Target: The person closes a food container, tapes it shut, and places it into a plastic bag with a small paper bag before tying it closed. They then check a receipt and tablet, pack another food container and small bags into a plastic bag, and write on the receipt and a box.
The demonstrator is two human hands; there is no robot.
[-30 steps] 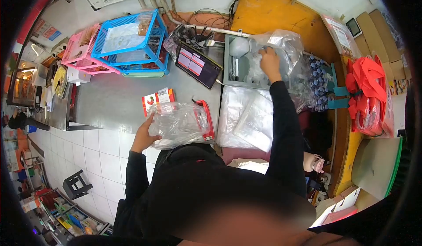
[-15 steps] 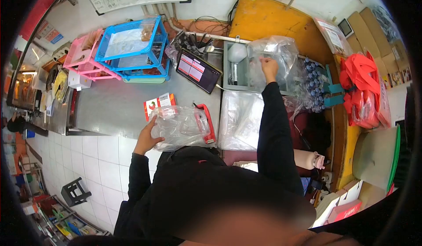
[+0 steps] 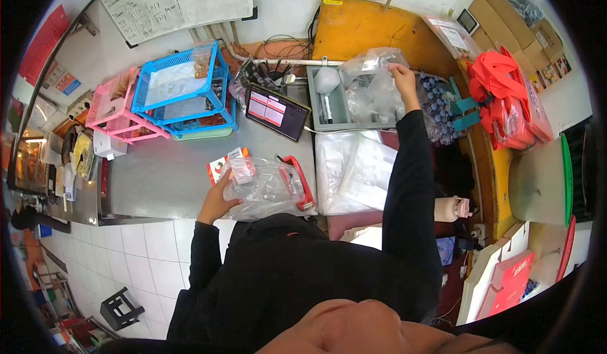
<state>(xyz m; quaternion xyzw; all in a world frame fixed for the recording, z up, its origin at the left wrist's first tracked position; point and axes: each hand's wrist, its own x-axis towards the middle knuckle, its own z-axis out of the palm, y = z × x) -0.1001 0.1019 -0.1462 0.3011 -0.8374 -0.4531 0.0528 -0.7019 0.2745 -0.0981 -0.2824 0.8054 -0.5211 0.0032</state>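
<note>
My left hand point(image 3: 217, 202) is at the left end of a clear plastic bag point(image 3: 265, 186) on the metal counter's front edge, thumb and fingers curved around that end. Under the bag's upper left corner lies a red and white printed packet point(image 3: 218, 169). At its right end is a red, long-framed tool point(image 3: 298, 183), perhaps a tape dispenser. My right hand point(image 3: 404, 83) reaches out to the grey compartment tray point(image 3: 327, 126). Its fingers pinch the upper right part of a crumpled clear bag point(image 3: 373, 94) lying in that tray.
A tablet point(image 3: 276, 111) leans at the counter's back, near stacked blue baskets point(image 3: 174, 85) and pink baskets point(image 3: 114, 110). Flat clear bags point(image 3: 354, 170) lie before the tray. Red bags point(image 3: 506, 101) and a pink bottle point(image 3: 450, 209) are on the right. A black stool point(image 3: 121, 308) stands below left.
My right hand has moved right and slightly up, pulling the crumpled bag's edge with it. My left hand stays on the other bag. The whole view has shifted a little.
</note>
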